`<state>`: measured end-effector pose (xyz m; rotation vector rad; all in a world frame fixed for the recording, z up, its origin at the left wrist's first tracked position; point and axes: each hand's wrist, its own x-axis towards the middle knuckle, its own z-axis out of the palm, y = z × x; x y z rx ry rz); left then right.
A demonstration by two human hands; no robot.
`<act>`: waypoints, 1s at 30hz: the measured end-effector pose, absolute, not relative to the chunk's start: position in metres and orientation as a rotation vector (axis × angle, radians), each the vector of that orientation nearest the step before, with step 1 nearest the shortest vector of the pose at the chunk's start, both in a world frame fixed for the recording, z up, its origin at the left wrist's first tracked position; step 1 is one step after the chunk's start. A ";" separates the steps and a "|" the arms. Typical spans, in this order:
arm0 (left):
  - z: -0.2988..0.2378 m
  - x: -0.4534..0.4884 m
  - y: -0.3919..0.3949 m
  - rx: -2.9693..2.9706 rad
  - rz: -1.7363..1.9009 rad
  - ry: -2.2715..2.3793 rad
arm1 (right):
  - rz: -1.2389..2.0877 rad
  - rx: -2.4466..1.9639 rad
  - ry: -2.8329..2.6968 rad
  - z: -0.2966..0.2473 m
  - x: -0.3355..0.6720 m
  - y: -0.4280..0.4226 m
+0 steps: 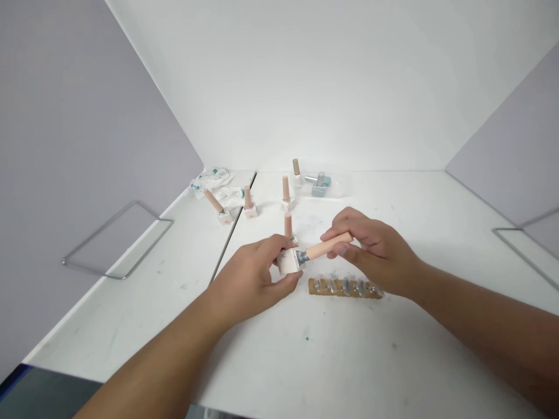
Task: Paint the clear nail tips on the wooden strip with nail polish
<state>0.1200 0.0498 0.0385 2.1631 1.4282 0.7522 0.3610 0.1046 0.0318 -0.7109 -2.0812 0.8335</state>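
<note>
My left hand (255, 276) is closed round a small white nail polish bottle (288, 263), held tilted just above the table. My right hand (371, 247) pinches the bottle's long peach-coloured cap (328, 246), which sits drawn out of the neck so that a dark grey stem shows between cap and bottle. Right below my right hand a brown strip (345, 287) with several clear false nail tips lies flat on the white table (305, 361). Another upright peach-capped bottle (289, 226) stands just behind the held one.
Further back stand more bottles: a leaning one (217, 206), two upright ones (249, 202) (286, 195), one with a tan cap (297, 170) and a grey one (320, 184). Crumpled white wrappers (213, 179) lie at the back left. Metal wire frames (116, 240) (526, 244) flank both sides.
</note>
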 end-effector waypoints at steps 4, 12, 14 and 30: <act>0.037 0.118 0.054 2.000 0.716 1.370 | 1.124 -0.855 -1.863 0.027 0.363 0.108; 0.037 0.111 0.064 1.905 0.532 1.493 | 1.361 -0.805 -1.660 0.014 0.369 0.126; 0.036 0.108 0.066 1.814 0.421 1.505 | 1.401 -0.779 -1.643 0.011 0.372 0.130; 0.036 0.087 0.077 1.864 0.257 1.517 | 1.438 -0.627 -1.748 -0.006 0.387 0.152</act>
